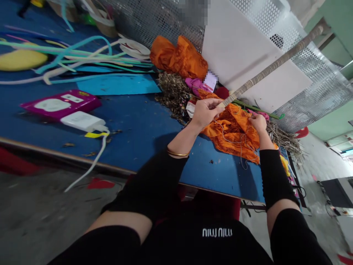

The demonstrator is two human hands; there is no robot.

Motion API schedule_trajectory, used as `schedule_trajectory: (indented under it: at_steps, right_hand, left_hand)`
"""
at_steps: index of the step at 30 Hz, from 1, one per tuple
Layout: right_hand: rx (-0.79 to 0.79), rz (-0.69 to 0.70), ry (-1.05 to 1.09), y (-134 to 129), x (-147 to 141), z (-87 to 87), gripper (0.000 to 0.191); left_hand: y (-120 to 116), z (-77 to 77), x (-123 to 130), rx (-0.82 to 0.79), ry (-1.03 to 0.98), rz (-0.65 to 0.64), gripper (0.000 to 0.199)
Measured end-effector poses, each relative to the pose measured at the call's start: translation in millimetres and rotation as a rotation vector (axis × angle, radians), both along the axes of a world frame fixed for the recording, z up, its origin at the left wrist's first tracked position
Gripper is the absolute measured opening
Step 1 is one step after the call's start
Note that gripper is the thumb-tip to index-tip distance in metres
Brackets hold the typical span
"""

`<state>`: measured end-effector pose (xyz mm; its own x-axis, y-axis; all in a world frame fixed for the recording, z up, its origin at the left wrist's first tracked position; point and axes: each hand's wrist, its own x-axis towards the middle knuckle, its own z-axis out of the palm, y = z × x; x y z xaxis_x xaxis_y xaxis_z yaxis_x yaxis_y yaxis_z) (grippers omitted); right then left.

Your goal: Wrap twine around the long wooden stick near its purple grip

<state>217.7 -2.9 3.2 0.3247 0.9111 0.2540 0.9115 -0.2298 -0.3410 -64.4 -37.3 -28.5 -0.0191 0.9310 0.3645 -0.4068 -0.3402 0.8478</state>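
Observation:
My left hand (204,113) is closed around the lower end of a long stick (261,75) wrapped in grey-brown bands. The stick slants up to the right, over a pale board. My right hand (258,123) is closed in a pinch at the far side of a crumpled orange cloth (230,129). A thin string (224,138) loops over this cloth from beside my left hand toward my right fingertips, where it seems to be held. Dry plant stems (173,94) lie to the left of my left hand.
On the blue table (138,129) lie a purple-and-white power strip (60,105) with a plugged-in charger, fuzzy coloured stems (82,55) and a blue sheet (118,84). Another orange cloth bundle (179,57) rests against a perforated metal screen (154,22). More dry stems (285,138) stick out at the right.

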Motion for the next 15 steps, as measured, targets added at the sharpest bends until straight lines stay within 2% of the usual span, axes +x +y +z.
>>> schedule_trajectory:
  at_steps: [2, 5, 8, 11, 13, 14, 15]
  right_hand:
    - [0.058, 0.023, 0.067, -3, 4, -9.8, 0.012]
    - [0.194, 0.053, 0.173, -12, 10, -9.7, 0.024]
    - [0.344, 0.071, 0.239, -31, 20, 4.8, 0.031]
    - [0.648, 0.028, 0.261, -56, 39, 21.9, 0.033]
    - [0.898, -0.076, 0.207, -71, 56, 29.9, 0.037]
    - [0.954, -0.122, 0.138, -77, 65, 32.5, 0.041]
    - [0.927, -0.127, 0.046, -82, 74, 34.0, 0.045]
  left_hand:
    - [-2, -0.8, 1, 0.017, 0.034, -0.017, 0.027]
    - [-3, -2.6, 3, 0.028, 0.091, -0.008, 0.028]
    - [-3, -4.1, 4, 0.022, 0.109, -0.024, 0.032]
    - [-3, -5.6, 4, 0.012, 0.102, -0.036, 0.033]
    - [-3, -6.4, 4, -0.008, 0.105, -0.022, 0.033]
    - [-4, -6.4, 4, -0.016, 0.109, -0.017, 0.033]
    - [-5, -5.8, 4, -0.023, 0.115, -0.015, 0.034]
